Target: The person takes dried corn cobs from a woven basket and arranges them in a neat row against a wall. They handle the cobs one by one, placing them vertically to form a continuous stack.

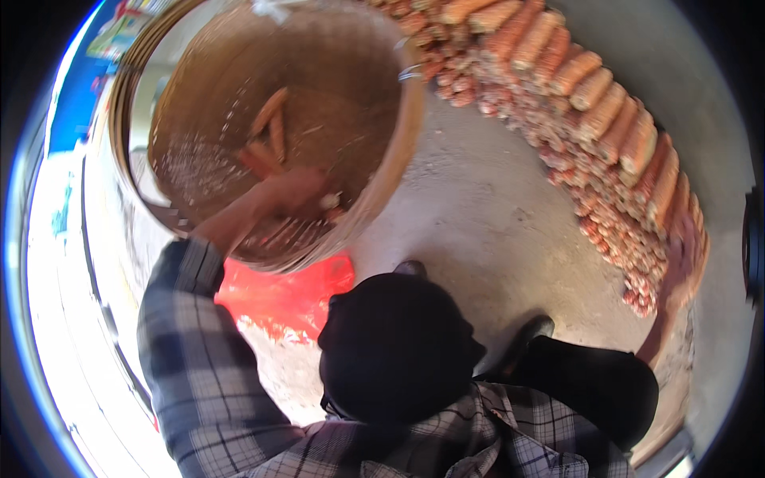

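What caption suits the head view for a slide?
Left hand inside a woven basket, right hand at the stacked corncobs.

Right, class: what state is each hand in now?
Left hand: inside the round tan basket; blurred, grip cannot be told.
Right hand: at stacked orange corncobs; grip unclear.

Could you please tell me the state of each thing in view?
Round basket: open, mouth upward
Loose cobs: lying scattered inside the basket
Cob stack: piled, ends facing out
Left hand: inside the basket, blurred, grip unclear
Right hand: at the stack's near end, grip unclear
Red plastic: crumpled, partly hidden by the basket
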Demonstrator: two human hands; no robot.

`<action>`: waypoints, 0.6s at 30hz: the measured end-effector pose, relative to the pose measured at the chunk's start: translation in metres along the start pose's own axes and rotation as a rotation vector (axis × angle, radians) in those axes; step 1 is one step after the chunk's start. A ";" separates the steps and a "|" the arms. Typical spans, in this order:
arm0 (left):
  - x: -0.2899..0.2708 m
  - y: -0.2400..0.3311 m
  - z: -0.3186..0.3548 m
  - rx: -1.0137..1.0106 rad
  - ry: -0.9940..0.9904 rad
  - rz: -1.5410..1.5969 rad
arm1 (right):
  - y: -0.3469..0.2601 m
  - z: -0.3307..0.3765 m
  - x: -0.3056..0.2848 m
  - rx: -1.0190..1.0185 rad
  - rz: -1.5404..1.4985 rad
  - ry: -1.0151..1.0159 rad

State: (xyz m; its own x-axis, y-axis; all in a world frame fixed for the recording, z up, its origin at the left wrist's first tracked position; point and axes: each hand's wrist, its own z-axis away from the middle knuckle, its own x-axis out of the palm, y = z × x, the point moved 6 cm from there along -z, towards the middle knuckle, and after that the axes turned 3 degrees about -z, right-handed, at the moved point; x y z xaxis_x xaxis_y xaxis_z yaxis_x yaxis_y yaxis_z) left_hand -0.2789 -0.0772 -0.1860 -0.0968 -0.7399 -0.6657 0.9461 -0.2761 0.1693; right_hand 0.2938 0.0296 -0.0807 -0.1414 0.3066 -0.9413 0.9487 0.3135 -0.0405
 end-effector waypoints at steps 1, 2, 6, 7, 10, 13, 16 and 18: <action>-0.007 -0.005 0.009 0.061 0.139 0.026 | 0.020 0.008 0.014 0.187 -0.675 0.078; -0.028 0.005 0.008 0.159 0.276 0.054 | 0.030 0.013 0.014 0.226 -0.822 0.123; -0.106 0.006 0.069 -0.220 0.742 0.477 | 0.007 0.001 -0.004 0.086 -0.237 0.088; -0.128 0.020 0.092 -0.364 0.787 0.782 | 0.000 -0.003 -0.014 0.089 -0.282 0.125; -0.197 0.078 0.126 0.080 1.177 0.199 | -0.012 -0.004 -0.048 0.041 -0.175 0.276; -0.245 0.179 0.127 0.323 1.333 -0.157 | -0.028 -0.003 -0.055 0.033 -0.477 0.329; -0.263 0.268 0.079 0.686 1.303 -0.369 | -0.067 -0.004 -0.068 0.028 -0.973 0.180; -0.261 0.307 0.047 0.818 1.259 -0.502 | -0.102 -0.007 -0.077 -0.193 -1.112 0.230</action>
State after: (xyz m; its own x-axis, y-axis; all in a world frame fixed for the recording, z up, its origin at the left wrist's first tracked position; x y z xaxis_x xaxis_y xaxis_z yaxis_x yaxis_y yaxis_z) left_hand 0.0224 0.0027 0.0736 0.3656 0.3712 -0.8535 0.4424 -0.8761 -0.1915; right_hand 0.2058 -0.0195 -0.0014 -0.9398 -0.0751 -0.3333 0.2110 0.6396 -0.7392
